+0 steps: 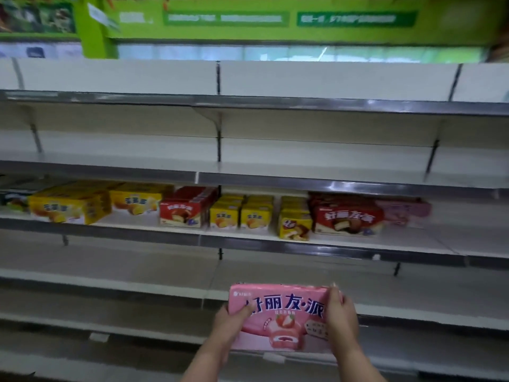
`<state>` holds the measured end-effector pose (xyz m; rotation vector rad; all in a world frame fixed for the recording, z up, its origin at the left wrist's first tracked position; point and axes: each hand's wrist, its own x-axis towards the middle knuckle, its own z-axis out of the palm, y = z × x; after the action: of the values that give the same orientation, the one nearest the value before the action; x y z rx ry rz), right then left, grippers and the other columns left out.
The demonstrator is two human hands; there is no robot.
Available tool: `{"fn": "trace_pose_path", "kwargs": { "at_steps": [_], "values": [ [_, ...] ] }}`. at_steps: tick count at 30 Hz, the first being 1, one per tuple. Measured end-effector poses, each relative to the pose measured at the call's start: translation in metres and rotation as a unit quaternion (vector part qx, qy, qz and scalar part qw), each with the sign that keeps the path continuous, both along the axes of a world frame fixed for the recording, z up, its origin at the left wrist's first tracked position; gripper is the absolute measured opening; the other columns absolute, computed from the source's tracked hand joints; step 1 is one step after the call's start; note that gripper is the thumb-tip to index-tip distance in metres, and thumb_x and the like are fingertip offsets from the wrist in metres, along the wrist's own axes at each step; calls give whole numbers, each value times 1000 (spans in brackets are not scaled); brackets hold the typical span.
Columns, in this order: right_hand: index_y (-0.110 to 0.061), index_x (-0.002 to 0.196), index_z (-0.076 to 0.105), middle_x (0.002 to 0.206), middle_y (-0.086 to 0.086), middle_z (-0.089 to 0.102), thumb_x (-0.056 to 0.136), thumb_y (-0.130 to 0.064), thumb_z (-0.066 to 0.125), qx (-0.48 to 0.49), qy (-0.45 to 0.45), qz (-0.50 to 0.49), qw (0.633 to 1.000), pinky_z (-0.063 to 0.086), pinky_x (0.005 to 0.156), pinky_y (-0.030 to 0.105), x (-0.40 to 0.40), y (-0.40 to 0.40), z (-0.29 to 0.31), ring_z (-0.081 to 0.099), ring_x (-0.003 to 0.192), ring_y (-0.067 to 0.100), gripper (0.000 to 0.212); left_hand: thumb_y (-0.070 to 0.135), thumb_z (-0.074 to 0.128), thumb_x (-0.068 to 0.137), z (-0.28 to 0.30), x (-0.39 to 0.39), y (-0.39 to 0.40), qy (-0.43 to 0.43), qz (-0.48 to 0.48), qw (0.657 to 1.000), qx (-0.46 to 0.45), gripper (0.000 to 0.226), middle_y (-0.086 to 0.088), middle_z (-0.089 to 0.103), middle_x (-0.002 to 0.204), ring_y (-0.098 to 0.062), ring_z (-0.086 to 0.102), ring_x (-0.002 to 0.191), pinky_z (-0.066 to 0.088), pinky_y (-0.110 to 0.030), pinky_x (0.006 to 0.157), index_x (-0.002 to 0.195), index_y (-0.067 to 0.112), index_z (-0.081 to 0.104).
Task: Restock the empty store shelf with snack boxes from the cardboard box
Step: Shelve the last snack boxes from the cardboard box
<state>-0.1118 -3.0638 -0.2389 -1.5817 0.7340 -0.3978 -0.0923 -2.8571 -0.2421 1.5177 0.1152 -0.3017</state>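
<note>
Both hands hold a pink snack box (281,317).
Left hand (230,323) and right hand (340,312) clamp its ends; stocked shelf (248,237) above, seemingly blurred.

A green wall band (261,20) with blurred signs runs overhead. Below it, long white shelving (110,166) with grey metal edges spans the aisle, lit evenly and softly.

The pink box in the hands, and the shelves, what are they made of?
The pink box, held by the left hand and the right hand, looks like thin printed cardboard: flat faces, sharp folded edges, a slightly shiny picture. The shelves look like painted white metal, smooth and thin, with a shiny grey strip along the front edge; that strip could be metal or plastic.
</note>
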Motion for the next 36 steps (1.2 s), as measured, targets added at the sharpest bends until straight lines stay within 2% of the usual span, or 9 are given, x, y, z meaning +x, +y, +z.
{"fn": "trace_pose_path", "kwargs": {
  "at_steps": [3, 7, 13, 16, 18, 21, 24, 29, 36],
  "values": [
    [-15, 93, 54, 82, 12, 68, 92, -59, 38, 5, -11, -43, 999, 56, 77, 50, -16, -50, 23, 66, 76, 31, 47, 13, 72, 81, 2, 8, -59, 3, -39, 999, 19, 26, -7, 74, 94, -22, 68, 90, 51, -30, 67, 106, 11, 64],
    [-15, 93, 56, 82, 10, 66, 91, -61, 39, -6, -10, -77, 997, 54, 81, 48, -20, -126, 29, 64, 77, 30, 49, 7, 71, 80, 6, 19, -137, 6, -56, 998, 29, 28, -7, 73, 93, -24, 68, 91, 54, -38, 81, 106, 11, 62],
    [-20, 95, 56, 93, 12, 65, 90, -57, 47, 17, -30, -34, 999, 55, 79, 47, -33, -226, 46, 64, 87, 30, 39, 10, 74, 80, 18, 31, -250, -23, -53, 997, 42, 35, -7, 70, 97, -24, 67, 91, 55, -38, 83, 111, 12, 59],
    [-36, 105, 56, 108, 7, 61, 59, -89, 54, -52, 45, -20, 997, 50, 90, 52, -14, -305, 9, 59, 103, 31, 70, 8, 77, 76, 25, 38, -295, -43, -55, 997, 42, 62, -7, 66, 106, -23, 65, 96, 53, -40, 89, 127, 11, 43],
    [-41, 110, 56, 108, 3, 64, 39, -94, 59, -89, 78, -11, 993, 50, 92, 52, -4, -351, -10, 60, 106, 30, 89, 10, 78, 75, 29, 42, -320, -56, -53, 996, 42, 80, -10, 62, 117, -25, 62, 102, 49, -43, 96, 137, 12, 28],
    [-27, 106, 59, 98, 3, 70, 50, -48, 89, -78, 48, 10, 996, 53, 89, 50, -18, -358, 36, 67, 94, 26, 67, 14, 78, 77, 32, 52, -354, -59, -48, 995, 60, 77, -13, 60, 120, -24, 60, 102, 47, -41, 98, 134, 9, 27],
    [-23, 102, 53, 98, 7, 69, 64, -8, 84, -75, 48, 6, 996, 54, 86, 50, -9, -380, 45, 68, 90, 26, 51, 16, 77, 77, 35, 68, -385, -52, -71, 994, 61, 75, -12, 59, 123, -28, 60, 109, 47, -51, 98, 134, 11, 28],
    [-19, 102, 44, 102, 9, 65, 51, -25, 91, -84, 37, -90, 992, 55, 82, 52, 34, -437, 27, 66, 91, 28, 70, 19, 76, 78, 45, 102, -433, -72, -116, 989, 51, 59, -9, 58, 123, -26, 59, 112, 46, -48, 99, 125, 17, 40],
    [-30, 107, 42, 121, 11, 58, 56, -37, 87, -167, 30, -132, 977, 46, 93, 54, 77, -489, 46, 52, 112, 34, 69, 39, 81, 63, 37, 165, -497, -95, -138, 982, 84, 68, -6, 57, 128, -26, 55, 116, 45, -48, 101, 124, 26, 54]
  ]
}}
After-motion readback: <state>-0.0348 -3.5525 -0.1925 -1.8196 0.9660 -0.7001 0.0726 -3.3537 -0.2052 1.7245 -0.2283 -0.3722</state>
